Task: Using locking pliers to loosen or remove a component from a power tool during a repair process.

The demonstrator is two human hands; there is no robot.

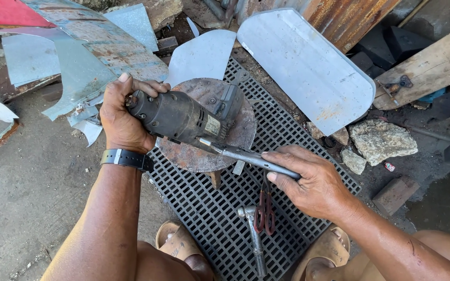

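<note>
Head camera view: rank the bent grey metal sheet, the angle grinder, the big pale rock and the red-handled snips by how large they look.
Largest to smallest:
1. bent grey metal sheet
2. angle grinder, though nearness to the camera inflates it
3. big pale rock
4. red-handled snips

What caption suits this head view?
Left hand grips an angle grinder; right hand holds a wrench at it.

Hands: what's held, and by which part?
Left hand grips the dark angle grinder around the rear of its body. Right hand holds a grey metal wrench by its handle end, the other end at the grinder's head.
</note>
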